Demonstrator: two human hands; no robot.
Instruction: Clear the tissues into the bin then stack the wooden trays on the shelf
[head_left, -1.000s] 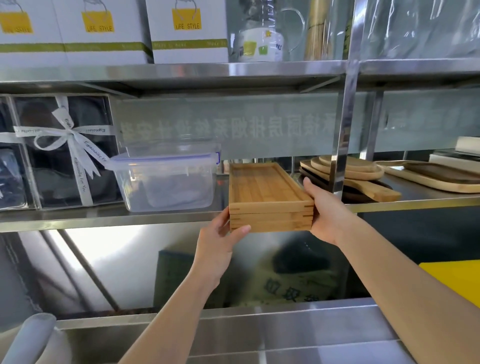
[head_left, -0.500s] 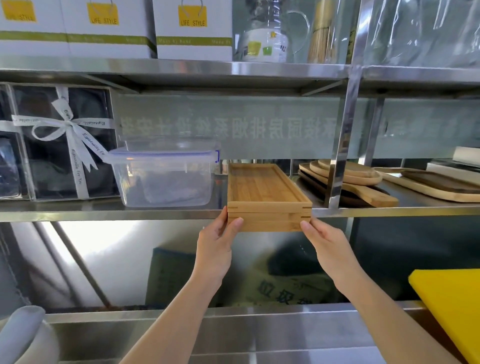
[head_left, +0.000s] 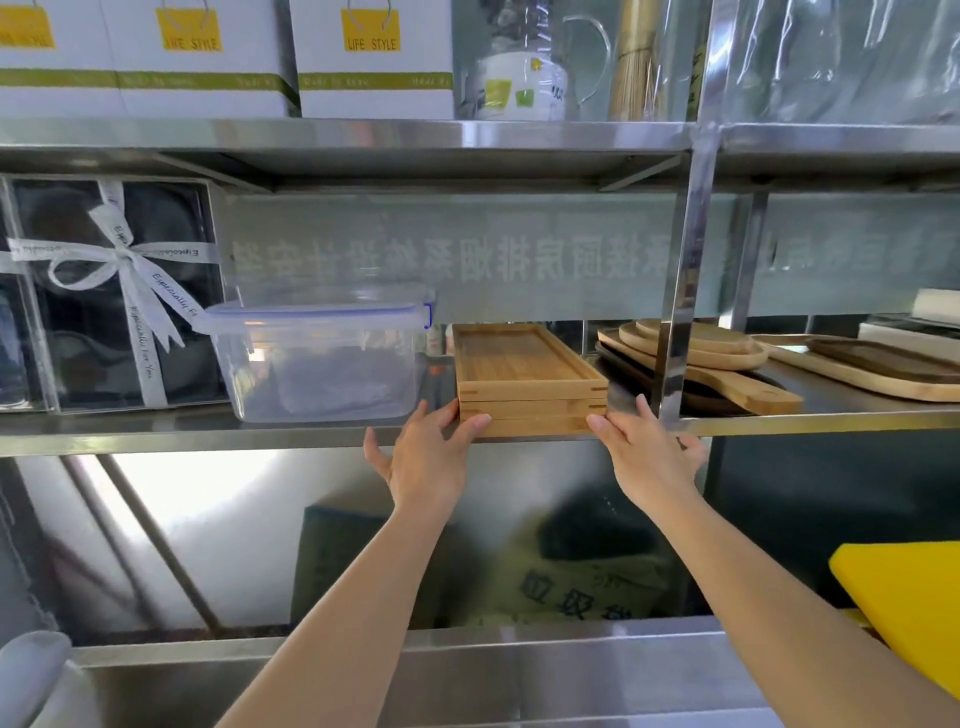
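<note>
A stack of three rectangular wooden trays (head_left: 524, 364) rests on the steel shelf (head_left: 156, 434), between a clear plastic box and an upright post. My left hand (head_left: 426, 457) has its fingertips pressed against the stack's front left corner, fingers spread. My right hand (head_left: 644, 452) touches the front right corner in the same way, fingers apart. Neither hand wraps around the trays. No tissues or bin are in view.
A clear lidded plastic box (head_left: 317, 353) stands just left of the trays, a ribboned gift box (head_left: 109, 291) further left. Round and paddle-shaped wooden boards (head_left: 696, 358) lie right of the post (head_left: 680, 291). White boxes (head_left: 374, 57) fill the upper shelf. A yellow board (head_left: 904, 613) sits lower right.
The stack has slid back onto the shelf. My hands went from gripping its sides to touching only its front corners with flat fingers.
</note>
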